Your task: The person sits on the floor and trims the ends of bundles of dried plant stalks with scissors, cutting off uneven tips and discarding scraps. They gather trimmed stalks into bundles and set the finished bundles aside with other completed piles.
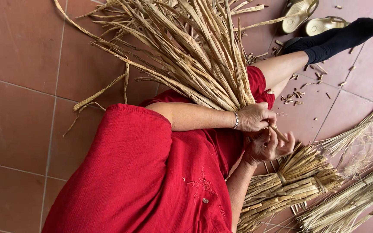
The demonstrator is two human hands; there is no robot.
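- Two hands meet over the lap of a person in a red dress (152, 172), who sits on a reddish tiled floor (18, 86)
- The left hand (255, 116), with a silver bracelet (235, 121) at the wrist, has its fingers closed tight around the gathered end of a big sheaf of dried reeds (186, 47)
- From that grip the sheaf fans out across the lap and over the tiles, and a few bent strands trail off to its side
- The right hand (267, 146) lies just under the left, touching it, fingers curled in around a single reed strip (279, 133) that sticks out from the clamped end
- Just beside the right hand, on the floor, lies a tied reed bundle (290, 181), bound by bands of the same material
- Near it, thinner loose straw (355, 138) lies in long wisps, with more of it at the frame's edge
- One bare leg stretches away and ends in a black sock (337, 39); a pair of pale sandals (307, 17) sits close by
- Small reed scraps (294, 95) are scattered on the tiles by the knee
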